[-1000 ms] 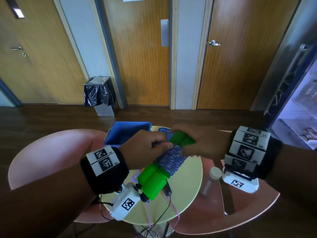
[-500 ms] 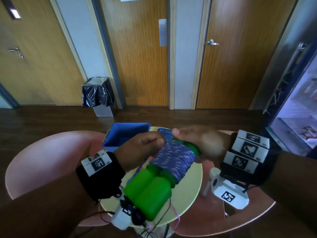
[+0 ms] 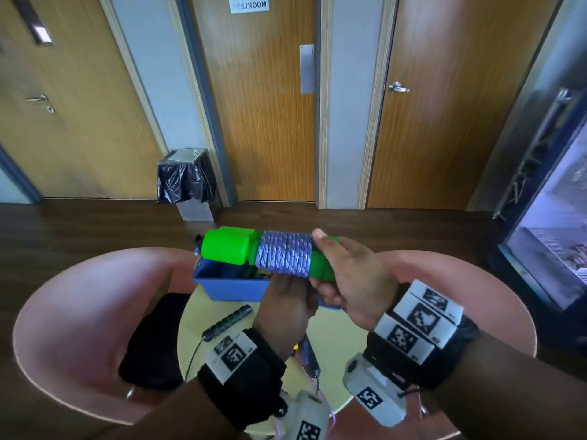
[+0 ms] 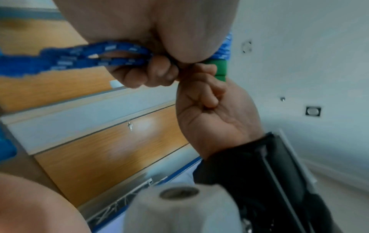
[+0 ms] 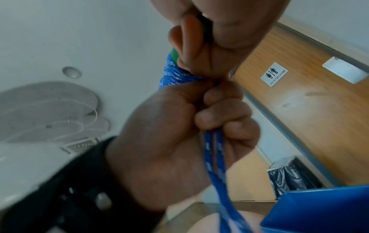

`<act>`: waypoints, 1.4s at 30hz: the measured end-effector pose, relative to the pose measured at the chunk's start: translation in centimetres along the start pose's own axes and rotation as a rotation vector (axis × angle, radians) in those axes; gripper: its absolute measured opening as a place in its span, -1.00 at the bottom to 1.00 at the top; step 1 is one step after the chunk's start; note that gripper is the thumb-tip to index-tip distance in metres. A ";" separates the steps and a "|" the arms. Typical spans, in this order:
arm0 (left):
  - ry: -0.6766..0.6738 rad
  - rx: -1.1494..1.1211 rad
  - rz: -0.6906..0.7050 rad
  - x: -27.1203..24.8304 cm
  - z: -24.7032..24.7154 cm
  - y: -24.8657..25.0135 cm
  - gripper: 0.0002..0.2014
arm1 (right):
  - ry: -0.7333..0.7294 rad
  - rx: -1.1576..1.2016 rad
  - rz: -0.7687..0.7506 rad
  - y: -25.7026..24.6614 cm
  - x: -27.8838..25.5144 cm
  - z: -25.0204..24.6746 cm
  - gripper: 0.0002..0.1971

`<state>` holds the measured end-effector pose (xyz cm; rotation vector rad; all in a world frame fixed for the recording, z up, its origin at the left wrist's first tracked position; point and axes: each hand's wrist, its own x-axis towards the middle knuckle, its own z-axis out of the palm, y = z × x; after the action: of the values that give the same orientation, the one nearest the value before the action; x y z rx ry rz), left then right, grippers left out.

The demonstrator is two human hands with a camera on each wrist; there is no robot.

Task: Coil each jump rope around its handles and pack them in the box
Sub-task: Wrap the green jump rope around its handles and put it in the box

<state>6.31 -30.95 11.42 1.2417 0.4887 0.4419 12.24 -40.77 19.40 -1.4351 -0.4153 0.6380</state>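
Note:
A jump rope's two green handles (image 3: 227,246) lie side by side, held level above the blue box (image 3: 228,285). Purple-blue rope (image 3: 284,254) is coiled tightly around their middle. My right hand (image 3: 343,274) grips the right end of the handles, thumb on top. Under the coil, my left hand (image 3: 286,300) pulls on the loose rope end. In the left wrist view its fingers (image 4: 143,75) curl round a doubled strand of rope (image 4: 89,56) beside the green handle (image 4: 218,69). In the right wrist view the strand (image 5: 213,157) runs down from that fist toward the box (image 5: 319,209).
The box stands at the far edge of a small round yellow table (image 3: 333,341). A dark beaded handle with a thin cord (image 3: 227,322) lies on the table. Pink chairs (image 3: 79,312) flank it, one holding a black bag (image 3: 152,341). A lined bin (image 3: 185,179) stands by the doors.
The bundle has swung from pointing down toward me to level and higher, above the box. My left hand has gone from the top of the coil to beneath it.

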 end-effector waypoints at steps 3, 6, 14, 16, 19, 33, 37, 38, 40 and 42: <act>-0.060 0.238 0.121 -0.7 0.1 0.7 -0.63 | 0.126 -0.231 -0.055 0.9 0.8 -0.1 -0.52; -0.141 0.320 0.185 -1.7 0.5 2.0 -0.63 | 0.209 -0.404 -0.123 1.5 1.6 -0.5 -0.44; -0.254 0.070 -0.047 -2.0 0.2 1.0 -0.69 | 0.314 -0.567 -0.160 2.1 2.8 -0.8 -0.51; -0.286 0.106 -0.056 -2.2 0.0 0.7 -0.72 | 0.322 -0.605 -0.171 2.4 3.0 -1.0 -0.53; -0.249 0.265 -0.058 -2.0 -0.3 0.7 -0.74 | 0.288 -0.726 -0.188 2.7 2.7 -0.9 -0.58; -0.394 1.420 0.685 -0.5 -3.8 6.1 -0.77 | -0.004 -1.274 -0.292 0.9 1.4 -1.7 -0.66; -0.505 1.112 0.604 -0.2 -3.9 5.9 -0.86 | -0.199 -1.334 -0.307 -1.0 1.5 -2.2 -0.69; -0.525 1.019 0.561 -0.3 -3.7 5.9 -0.86 | -0.238 -1.319 -0.291 -1.3 1.5 -2.2 -0.67; -0.503 0.916 0.553 -0.4 -3.6 5.8 -0.87 | -0.259 -1.239 -0.250 -1.4 1.6 -2.3 -0.65; -0.438 0.879 0.578 -0.7 -3.4 5.5 -0.77 | -0.223 -1.096 -0.227 -0.8 1.6 -2.5 -0.65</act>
<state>3.49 -27.19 15.95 2.2854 -0.1023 0.4258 15.12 -41.70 19.77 -2.2956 -1.2085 0.3732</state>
